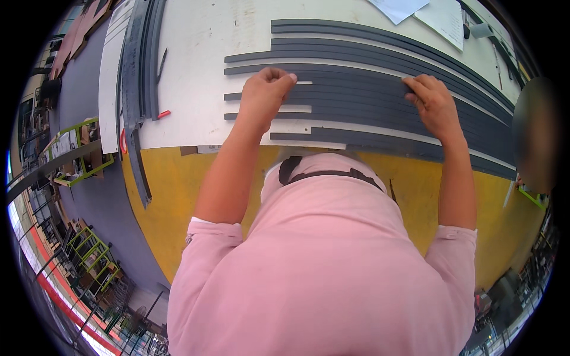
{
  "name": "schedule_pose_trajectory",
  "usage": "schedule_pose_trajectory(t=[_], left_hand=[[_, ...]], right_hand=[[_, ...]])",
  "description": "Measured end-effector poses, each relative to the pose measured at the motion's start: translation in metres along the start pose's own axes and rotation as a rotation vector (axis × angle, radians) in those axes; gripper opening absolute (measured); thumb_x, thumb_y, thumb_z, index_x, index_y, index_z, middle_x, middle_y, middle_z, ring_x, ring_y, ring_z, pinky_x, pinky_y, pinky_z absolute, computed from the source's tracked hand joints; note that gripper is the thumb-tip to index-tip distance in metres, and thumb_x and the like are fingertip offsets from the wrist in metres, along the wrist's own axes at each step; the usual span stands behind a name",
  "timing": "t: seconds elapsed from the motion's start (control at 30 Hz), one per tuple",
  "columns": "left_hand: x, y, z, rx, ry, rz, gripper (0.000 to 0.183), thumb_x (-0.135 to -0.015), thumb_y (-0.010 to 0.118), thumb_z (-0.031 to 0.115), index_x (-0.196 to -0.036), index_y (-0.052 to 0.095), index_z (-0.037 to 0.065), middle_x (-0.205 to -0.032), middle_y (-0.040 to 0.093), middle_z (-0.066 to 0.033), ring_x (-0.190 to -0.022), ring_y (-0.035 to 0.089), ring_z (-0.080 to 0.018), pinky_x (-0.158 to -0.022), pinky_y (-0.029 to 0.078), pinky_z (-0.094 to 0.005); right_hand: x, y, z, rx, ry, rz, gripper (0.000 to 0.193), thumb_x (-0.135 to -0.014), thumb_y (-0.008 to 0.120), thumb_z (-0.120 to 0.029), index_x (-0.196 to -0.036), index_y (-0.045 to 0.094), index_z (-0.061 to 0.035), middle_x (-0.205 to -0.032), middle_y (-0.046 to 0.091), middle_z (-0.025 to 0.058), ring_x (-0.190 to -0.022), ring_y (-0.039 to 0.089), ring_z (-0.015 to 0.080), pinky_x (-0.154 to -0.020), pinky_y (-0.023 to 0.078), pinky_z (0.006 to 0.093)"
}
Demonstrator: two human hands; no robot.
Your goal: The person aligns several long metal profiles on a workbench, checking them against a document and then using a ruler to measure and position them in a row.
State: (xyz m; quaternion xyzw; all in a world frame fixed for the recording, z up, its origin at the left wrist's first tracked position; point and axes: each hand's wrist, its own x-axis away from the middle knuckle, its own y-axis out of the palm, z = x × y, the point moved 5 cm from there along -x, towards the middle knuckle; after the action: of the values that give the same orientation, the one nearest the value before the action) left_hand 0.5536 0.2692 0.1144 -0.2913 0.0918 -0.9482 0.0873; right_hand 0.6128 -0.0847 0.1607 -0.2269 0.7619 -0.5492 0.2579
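Long dark grey strips [356, 86], flat and narrow, lie side by side across the white table in front of me, their left ends staggered. Over these left ends is my left hand [267, 98], its thumb and fingers pressed together. Whatever it may pinch is hidden by the fingers. Farther right, my right hand [432, 104] is above the same strips with bent, closed fingers, the fingertips near a strip's edge. I cannot make out what lies between them.
More long grey profiles [142, 59] lie at the table's left, one jutting past the front edge. A red-capped marker [164, 114] is beside them. Papers [442, 24] and a grey roll [481, 31] are at the far right. The white table [202, 53] borders a yellow floor [163, 196].
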Motion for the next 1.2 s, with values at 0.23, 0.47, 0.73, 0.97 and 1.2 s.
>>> schedule_pose_trajectory(t=[0.23, 0.47, 0.73, 0.97, 1.2], left_hand=[[0.053, 0.005, -0.081, -0.159, -0.105, -0.025, 0.029, -0.094, 0.076, 0.027, -0.102, 0.073, -0.001, -0.073, 0.062, 0.0001, -0.068, 0.054, -0.0105, -0.065, 0.046, -0.0308], [0.056, 0.036, -0.087, -0.392, -0.104, -0.032, 0.032, -0.094, 0.074, 0.031, -0.103, 0.074, 0.001, -0.077, 0.07, -0.0067, -0.071, 0.064, -0.018, -0.069, 0.051, -0.0352], [0.048, 0.051, -0.078, -0.567, 0.02, 0.005, 0.041, -0.094, 0.07, 0.038, -0.11, 0.076, 0.001, -0.082, 0.075, -0.0136, -0.077, 0.071, -0.0277, -0.075, 0.054, -0.0403], [0.044, 0.053, -0.076, -0.571, 0.002, -0.019, 0.04, -0.096, 0.07, 0.036, -0.111, 0.077, -0.001, -0.084, 0.077, -0.0141, -0.073, 0.072, -0.0249, -0.074, 0.055, -0.0389], [0.047, 0.052, -0.071, -0.534, -0.076, -0.033, 0.042, -0.097, 0.064, 0.04, -0.111, 0.079, 0.003, -0.094, 0.079, -0.0182, -0.094, 0.074, -0.038, -0.085, 0.056, -0.0457]], right_hand=[[0.076, 0.037, -0.045, -0.127, 0.003, -0.032, 0.036, -0.082, 0.081, -0.005, -0.117, 0.075, -0.0069, -0.102, 0.069, 0.0043, -0.093, 0.064, 0.0254, -0.079, 0.048, 0.0389], [0.092, 0.041, -0.029, -0.087, 0.061, -0.021, 0.034, -0.082, 0.08, -0.006, -0.116, 0.075, -0.0067, -0.105, 0.069, 0.0048, -0.095, 0.065, 0.0258, -0.083, 0.048, 0.04], [0.107, 0.048, -0.021, -0.034, 0.115, 0.04, 0.034, -0.081, 0.08, -0.006, -0.116, 0.077, -0.0071, -0.107, 0.069, 0.0045, -0.1, 0.066, 0.0253, -0.086, 0.049, 0.0403], [0.111, 0.053, -0.021, -0.021, 0.139, 0.06, 0.034, -0.082, 0.08, -0.006, -0.115, 0.077, -0.0071, -0.107, 0.07, 0.0041, -0.101, 0.066, 0.0252, -0.088, 0.049, 0.0401], [0.109, 0.052, -0.022, -0.03, 0.147, 0.058, 0.032, -0.082, 0.08, -0.006, -0.115, 0.078, -0.0072, -0.106, 0.07, 0.0038, -0.102, 0.065, 0.0248, -0.087, 0.049, 0.0399]])
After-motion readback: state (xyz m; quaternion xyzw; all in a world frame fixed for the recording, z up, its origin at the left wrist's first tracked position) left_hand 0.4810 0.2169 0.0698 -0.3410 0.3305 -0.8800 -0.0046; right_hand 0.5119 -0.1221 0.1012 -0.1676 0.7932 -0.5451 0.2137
